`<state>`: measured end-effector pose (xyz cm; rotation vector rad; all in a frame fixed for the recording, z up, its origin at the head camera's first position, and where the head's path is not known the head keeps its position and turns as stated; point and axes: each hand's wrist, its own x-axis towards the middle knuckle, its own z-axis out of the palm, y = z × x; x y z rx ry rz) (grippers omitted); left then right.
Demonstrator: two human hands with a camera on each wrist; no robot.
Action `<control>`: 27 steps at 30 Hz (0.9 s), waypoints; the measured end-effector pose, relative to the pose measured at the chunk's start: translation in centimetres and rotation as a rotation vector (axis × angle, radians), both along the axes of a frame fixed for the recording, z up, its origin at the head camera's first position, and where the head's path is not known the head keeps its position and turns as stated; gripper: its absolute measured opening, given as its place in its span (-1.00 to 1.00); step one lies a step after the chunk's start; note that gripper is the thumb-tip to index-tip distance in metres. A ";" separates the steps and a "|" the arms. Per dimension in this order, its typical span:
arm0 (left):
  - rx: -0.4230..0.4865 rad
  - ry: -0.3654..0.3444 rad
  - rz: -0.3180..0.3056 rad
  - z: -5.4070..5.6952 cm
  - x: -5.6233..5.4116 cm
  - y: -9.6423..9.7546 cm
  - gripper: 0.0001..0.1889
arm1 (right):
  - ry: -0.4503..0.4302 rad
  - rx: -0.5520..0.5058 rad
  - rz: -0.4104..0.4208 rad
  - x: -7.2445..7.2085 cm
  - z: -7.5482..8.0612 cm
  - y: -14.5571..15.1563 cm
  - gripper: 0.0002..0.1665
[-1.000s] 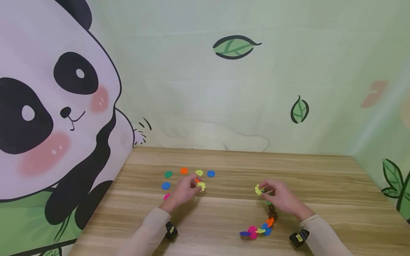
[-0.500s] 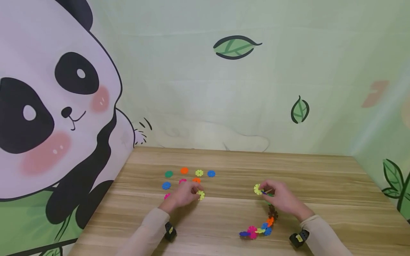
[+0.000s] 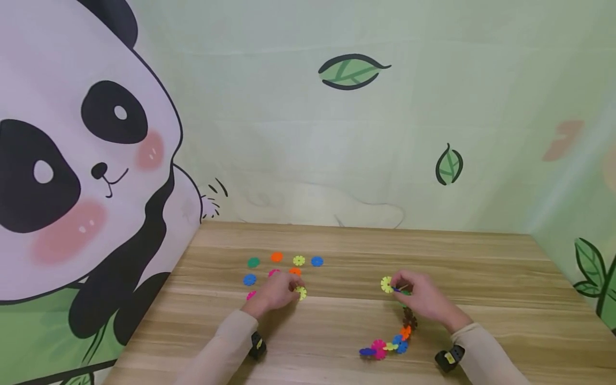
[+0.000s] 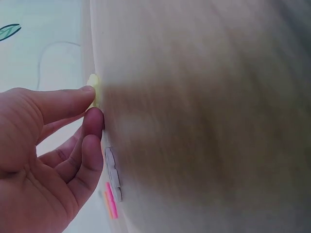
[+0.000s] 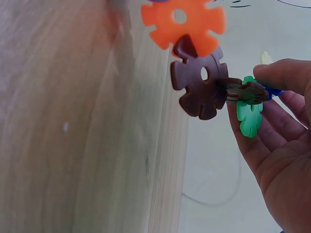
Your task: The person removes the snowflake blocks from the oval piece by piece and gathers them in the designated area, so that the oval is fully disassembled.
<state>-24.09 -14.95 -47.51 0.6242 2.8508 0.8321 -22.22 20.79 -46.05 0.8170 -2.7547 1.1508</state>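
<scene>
In the head view my left hand (image 3: 278, 290) pinches a yellow notched plastic disc (image 3: 301, 293) low over the table. The left wrist view shows the disc's yellow edge (image 4: 93, 80) at the thumb and fingertips. My right hand (image 3: 417, 291) holds one end of a chain of interlocked discs. A yellow disc (image 3: 387, 284) sticks out past its fingertips, and the thumb lies by a blue disc (image 5: 273, 92). Below hang a green disc (image 5: 250, 119), brown discs (image 5: 194, 92) and an orange disc (image 5: 211, 24). The chain curves down to a pink disc (image 3: 379, 349) and a dark blue one (image 3: 368, 352).
Loose discs lie around the left hand: green (image 3: 253, 262), orange (image 3: 276, 256), yellow (image 3: 299, 260), blue (image 3: 316, 261), another blue (image 3: 249, 279), and pink ones partly behind the hand. The wooden table (image 3: 332, 331) meets a printed cloth backdrop (image 3: 289, 133).
My left hand has lowered its yellow disc toward me, uncovering an orange and a pink disc behind it. The right hand has barely moved; its yellow disc has shifted slightly left.
</scene>
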 end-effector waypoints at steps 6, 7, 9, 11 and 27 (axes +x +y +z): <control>0.006 0.012 -0.014 -0.2 -0.1 -0.2 -0.79 | -0.005 0.002 0.002 0.2 0.2 -0.1 -0.81; 0.012 0.011 -0.016 -0.2 -0.1 -0.2 -0.80 | -0.005 0.001 0.004 0.2 0.2 -0.1 -0.81; 0.020 0.004 -0.018 -0.2 -0.2 -0.2 -0.81 | -0.008 -0.001 0.007 0.2 0.1 -0.1 -0.81; 0.022 -0.002 -0.016 -0.2 -0.2 -0.3 -0.81 | -0.016 -0.002 0.008 0.2 0.1 -0.1 -0.81; 0.136 -0.016 -0.083 1.6 0.3 5.8 -0.83 | -0.041 -0.037 0.017 0.1 0.2 -0.6 -0.85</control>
